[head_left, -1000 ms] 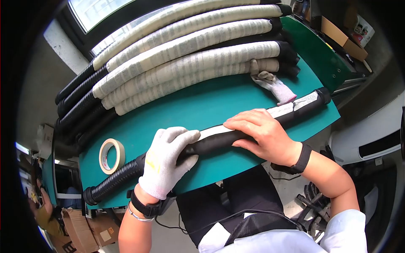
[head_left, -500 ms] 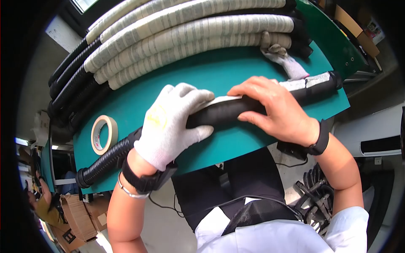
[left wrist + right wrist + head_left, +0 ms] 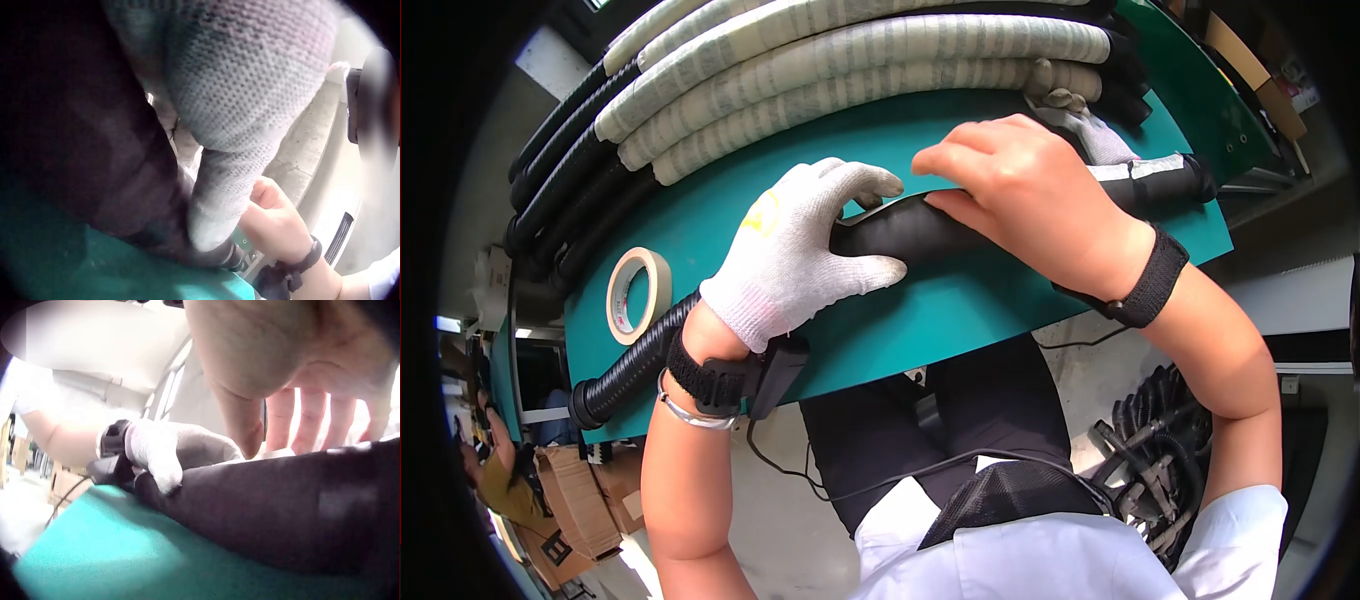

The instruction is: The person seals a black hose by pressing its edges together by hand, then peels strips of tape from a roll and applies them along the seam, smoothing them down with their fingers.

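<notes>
A long black hose (image 3: 925, 235) lies across the bench, with a dark smooth cover along its middle and a ribbed left end (image 3: 625, 372). Along its top runs a white strip (image 3: 1165, 167), plain to see at the right end. My left hand (image 3: 800, 245), in a white knit glove, holds the covered part, thumb on the near side and fingers over the top. Just to the right, my bare right hand (image 3: 1035, 190) arches above the hose. Its thumb tip is at the cover's upper edge, and its fingers reach to the far side in the right wrist view.
Several hoses in pale striped wrapping (image 3: 830, 95) are stacked along the back of the green bench (image 3: 870, 330). A roll of tape (image 3: 640, 295) stands left of my gloved hand. Another glove (image 3: 1105, 140) lies by the stack. Cardboard boxes (image 3: 585, 500) are on the floor at left.
My right hand has lifted from its spread hold on the hose and shifted left, its fingers drawn closer to the thumb. The left hand stays round the hose. The head view has tilted down.
</notes>
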`<control>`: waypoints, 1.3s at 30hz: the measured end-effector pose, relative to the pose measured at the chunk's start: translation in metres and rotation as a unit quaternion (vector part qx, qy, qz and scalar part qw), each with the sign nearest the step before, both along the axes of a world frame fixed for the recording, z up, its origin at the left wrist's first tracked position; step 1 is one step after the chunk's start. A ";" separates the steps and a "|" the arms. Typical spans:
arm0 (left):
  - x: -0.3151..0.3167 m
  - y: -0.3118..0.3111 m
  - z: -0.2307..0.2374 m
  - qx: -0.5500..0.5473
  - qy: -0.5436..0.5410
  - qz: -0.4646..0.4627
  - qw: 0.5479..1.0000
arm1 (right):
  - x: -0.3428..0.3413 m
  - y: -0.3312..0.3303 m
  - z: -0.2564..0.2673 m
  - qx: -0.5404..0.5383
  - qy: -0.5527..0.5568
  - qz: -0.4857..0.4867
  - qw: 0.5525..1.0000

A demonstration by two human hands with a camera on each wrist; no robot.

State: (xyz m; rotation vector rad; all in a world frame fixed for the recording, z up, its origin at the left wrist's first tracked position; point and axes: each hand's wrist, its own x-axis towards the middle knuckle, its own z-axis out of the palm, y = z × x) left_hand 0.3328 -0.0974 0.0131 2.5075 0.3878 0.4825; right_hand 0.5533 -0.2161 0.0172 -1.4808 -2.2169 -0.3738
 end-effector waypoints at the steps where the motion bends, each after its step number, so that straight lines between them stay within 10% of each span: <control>1: 0.000 0.000 0.000 -0.001 -0.002 -0.002 1.000 | 0.000 0.002 0.001 -0.010 -0.043 0.002 0.999; 19: -0.001 0.008 -0.002 0.013 -0.018 -0.040 0.999 | -0.016 0.007 0.024 -0.075 -0.169 0.032 0.982; 39: -0.009 -0.002 -0.004 0.128 -0.050 -0.035 0.990 | -0.024 -0.034 -0.010 -0.005 0.020 -0.024 0.999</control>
